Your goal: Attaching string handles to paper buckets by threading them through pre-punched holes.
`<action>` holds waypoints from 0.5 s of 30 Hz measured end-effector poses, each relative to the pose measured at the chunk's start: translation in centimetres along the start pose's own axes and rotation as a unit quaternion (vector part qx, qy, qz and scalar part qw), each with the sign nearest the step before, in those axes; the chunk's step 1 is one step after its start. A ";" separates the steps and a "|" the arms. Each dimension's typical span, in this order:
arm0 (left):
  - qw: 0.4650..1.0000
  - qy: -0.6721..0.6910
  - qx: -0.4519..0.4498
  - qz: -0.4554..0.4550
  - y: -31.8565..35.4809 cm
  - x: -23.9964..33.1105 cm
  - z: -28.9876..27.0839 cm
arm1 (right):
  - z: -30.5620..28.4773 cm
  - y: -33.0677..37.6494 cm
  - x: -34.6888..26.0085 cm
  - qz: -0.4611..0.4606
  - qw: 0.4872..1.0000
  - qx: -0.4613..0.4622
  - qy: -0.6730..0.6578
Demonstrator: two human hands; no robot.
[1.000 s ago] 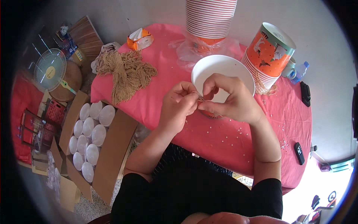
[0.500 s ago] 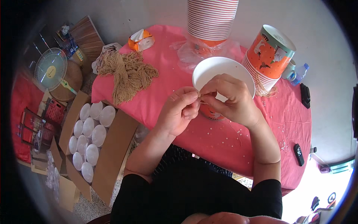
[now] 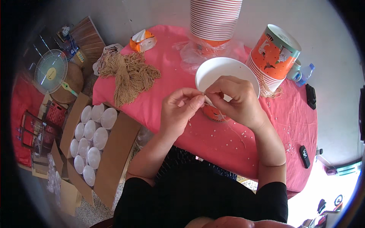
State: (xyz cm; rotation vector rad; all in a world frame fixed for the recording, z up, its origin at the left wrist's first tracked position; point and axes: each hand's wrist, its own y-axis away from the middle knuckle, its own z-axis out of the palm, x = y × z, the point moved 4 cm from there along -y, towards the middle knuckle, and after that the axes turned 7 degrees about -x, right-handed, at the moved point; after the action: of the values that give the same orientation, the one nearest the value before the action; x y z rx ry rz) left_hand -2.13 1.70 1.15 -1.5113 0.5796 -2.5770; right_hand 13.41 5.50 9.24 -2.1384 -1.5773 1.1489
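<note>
Since the earlier frames, the white paper bowl (image 3: pixel 219 71) has risen slightly toward the camera and both hands have closed in at its near rim; the remaining items are unchanged.

The left hand (image 3: pixel 178 110) holds its grip pressed together, thumb and forefinger pinching a thin tan string (image 3: pixel 208 104) at the bowl's near edge. The right hand (image 3: pixel 237 100) meets it from the opposite side, its grip likewise pinched on the same string, with the remaining fingers curled over the bowl's rim and orange outer wall. The fingertips of both hands touch or nearly touch; the exact contact cannot be told. The bowl sits open side up, tilted slightly, above the pink worktop (image 3: pixel 171 57).

On the worktop behind the bowl stands a tall stack of striped bowls (image 3: pixel 216 19). To the right a second, leaning stack of orange bowls (image 3: pixel 273 57) rests near the edge. A bundle of tan string (image 3: pixel 129 74) lies at the left part of the worktop. On the floor to the left, a cardboard box (image 3: pixel 118 152) holds white bowls in rows.
</note>
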 end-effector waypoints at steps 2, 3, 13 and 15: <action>0.996 -0.087 0.007 0.037 -0.1 0.4 0.2 | -0.4 -0.1 -0.2 -0.001 0.997 0.000 0.072; 0.996 -0.086 0.007 0.037 -0.1 0.5 0.2 | -0.4 -0.2 -0.2 -0.001 0.997 -0.001 0.072; 0.991 -0.132 0.001 0.018 0.4 0.2 0.4 | -0.7 0.1 0.8 0.026 0.984 -0.015 0.175; 0.989 -0.148 0.003 0.023 0.4 0.2 0.5 | -0.8 0.1 1.0 0.027 0.985 -0.014 0.169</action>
State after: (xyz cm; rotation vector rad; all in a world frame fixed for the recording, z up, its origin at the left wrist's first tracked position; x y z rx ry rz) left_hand -1.79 1.10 1.35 -1.8079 0.5627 -2.2571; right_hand 14.13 6.55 9.29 -2.2619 -1.3965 0.7288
